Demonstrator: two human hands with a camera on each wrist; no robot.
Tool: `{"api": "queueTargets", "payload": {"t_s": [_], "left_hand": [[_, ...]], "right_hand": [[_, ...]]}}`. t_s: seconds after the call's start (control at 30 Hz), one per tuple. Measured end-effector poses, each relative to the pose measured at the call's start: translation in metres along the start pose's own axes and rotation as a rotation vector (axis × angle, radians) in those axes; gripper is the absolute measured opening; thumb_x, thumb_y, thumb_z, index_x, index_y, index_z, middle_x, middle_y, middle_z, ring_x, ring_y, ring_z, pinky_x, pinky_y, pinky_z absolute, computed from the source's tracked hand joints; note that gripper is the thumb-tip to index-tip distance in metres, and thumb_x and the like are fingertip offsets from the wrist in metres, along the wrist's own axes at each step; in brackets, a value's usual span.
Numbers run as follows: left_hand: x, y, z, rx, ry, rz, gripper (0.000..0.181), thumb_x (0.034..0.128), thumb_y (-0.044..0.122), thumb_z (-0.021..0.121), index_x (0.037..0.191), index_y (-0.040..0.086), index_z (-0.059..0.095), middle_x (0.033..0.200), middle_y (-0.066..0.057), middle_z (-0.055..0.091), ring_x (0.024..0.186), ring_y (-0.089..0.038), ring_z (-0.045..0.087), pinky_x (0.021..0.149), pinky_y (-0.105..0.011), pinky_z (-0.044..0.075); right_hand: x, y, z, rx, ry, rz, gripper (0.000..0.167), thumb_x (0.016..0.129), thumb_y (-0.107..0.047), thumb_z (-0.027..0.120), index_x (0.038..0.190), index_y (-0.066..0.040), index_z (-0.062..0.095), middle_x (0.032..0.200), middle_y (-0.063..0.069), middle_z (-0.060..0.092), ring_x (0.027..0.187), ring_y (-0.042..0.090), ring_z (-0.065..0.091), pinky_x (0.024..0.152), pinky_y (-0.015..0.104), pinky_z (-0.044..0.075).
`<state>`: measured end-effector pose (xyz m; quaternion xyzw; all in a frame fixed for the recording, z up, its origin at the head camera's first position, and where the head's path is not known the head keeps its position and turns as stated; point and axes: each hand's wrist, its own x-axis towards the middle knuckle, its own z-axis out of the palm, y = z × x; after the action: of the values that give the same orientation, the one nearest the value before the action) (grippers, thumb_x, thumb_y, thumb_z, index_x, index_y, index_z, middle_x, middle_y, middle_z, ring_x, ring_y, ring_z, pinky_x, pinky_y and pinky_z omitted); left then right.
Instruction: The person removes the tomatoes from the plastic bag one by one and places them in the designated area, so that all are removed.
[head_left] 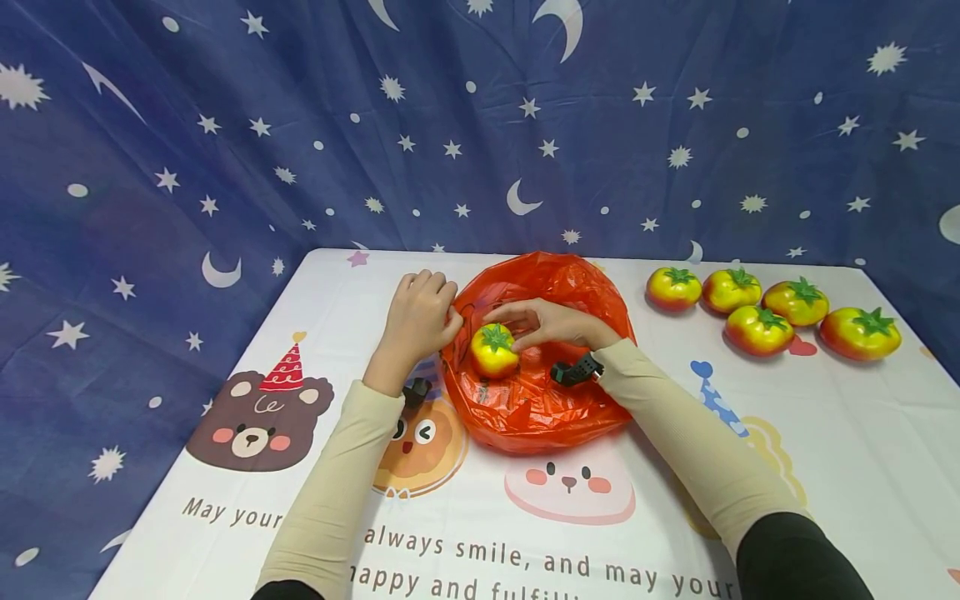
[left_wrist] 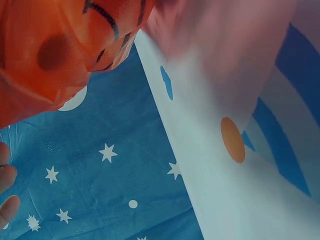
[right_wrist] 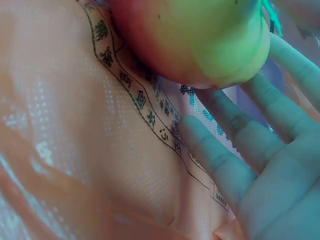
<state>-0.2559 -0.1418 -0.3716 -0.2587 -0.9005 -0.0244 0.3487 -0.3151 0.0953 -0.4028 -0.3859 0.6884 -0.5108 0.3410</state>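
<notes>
A red plastic bag (head_left: 555, 421) lies spread on the table with its mouth facing up. Inside it, toward the left, sits a yellow-and-red tomato (head_left: 491, 360) with a green leafy top. My right hand (head_left: 551, 323) reaches in from the right, its thumb and fingers beside the tomato; in the right wrist view the fingers (right_wrist: 225, 165) are spread and nearly straight, close along the tomato (right_wrist: 200, 40). My left hand (head_left: 423, 315), fingers curled, grips the bag's left rim; the left wrist view shows bag plastic (left_wrist: 50, 55) nearby but hides the grip.
Several similar tomatoes (head_left: 759, 331) are grouped at the table's back right. The white tablecloth (head_left: 862, 467) has printed cartoon animals and lettering. A blue star-patterned curtain (head_left: 480, 125) hangs behind the table and along its left side.
</notes>
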Motion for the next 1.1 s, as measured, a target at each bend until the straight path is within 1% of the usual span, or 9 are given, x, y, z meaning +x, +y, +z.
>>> {"api": "queueTargets", "payload": {"t_s": [0.2, 0.5, 0.9, 1.1], "left_hand": [[0.0003, 0.0001, 0.0001, -0.001, -0.013, -0.007, 0.008, 0.0732, 0.013, 0.053, 0.073, 0.005, 0.055, 0.069, -0.008, 0.052, 0.073, -0.028, 0.052, 0.074, -0.041, 0.042], [0.0009, 0.0001, -0.0012, -0.003, -0.018, -0.007, 0.009, 0.0735, 0.013, 0.052, 0.074, 0.005, 0.056, 0.070, -0.009, 0.053, 0.073, -0.028, 0.052, 0.073, -0.041, 0.042], [0.0005, -0.0001, -0.0003, 0.008, -0.005, -0.005, 0.009, 0.0731, 0.013, 0.053, 0.073, 0.005, 0.056, 0.069, -0.008, 0.052, 0.073, -0.027, 0.052, 0.073, -0.040, 0.042], [0.0004, -0.0005, 0.0007, 0.006, 0.001, -0.003, 0.009, 0.0727, 0.013, 0.053, 0.073, 0.005, 0.057, 0.069, -0.008, 0.052, 0.072, -0.028, 0.052, 0.073, -0.041, 0.043]], "right_hand": [[-0.0018, 0.0009, -0.0002, -0.007, 0.014, 0.019, 0.060, 0.084, -0.005, 0.064, 0.138, -0.001, 0.041, 0.144, 0.015, 0.043, 0.135, 0.030, 0.040, 0.109, 0.042, 0.035], [-0.0040, 0.0038, -0.0034, -0.035, 0.037, 0.020, 0.057, 0.083, -0.007, 0.066, 0.136, -0.003, 0.045, 0.141, 0.015, 0.047, 0.132, 0.029, 0.045, 0.105, 0.038, 0.040], [-0.0022, 0.0064, -0.0038, -0.090, 0.069, 0.025, 0.056, 0.083, -0.010, 0.067, 0.134, -0.003, 0.048, 0.138, 0.016, 0.050, 0.130, 0.030, 0.047, 0.103, 0.037, 0.042], [-0.0016, 0.0048, -0.0015, -0.064, 0.057, 0.035, 0.057, 0.083, -0.009, 0.067, 0.135, -0.002, 0.046, 0.140, 0.016, 0.047, 0.131, 0.032, 0.045, 0.103, 0.039, 0.042]]}}
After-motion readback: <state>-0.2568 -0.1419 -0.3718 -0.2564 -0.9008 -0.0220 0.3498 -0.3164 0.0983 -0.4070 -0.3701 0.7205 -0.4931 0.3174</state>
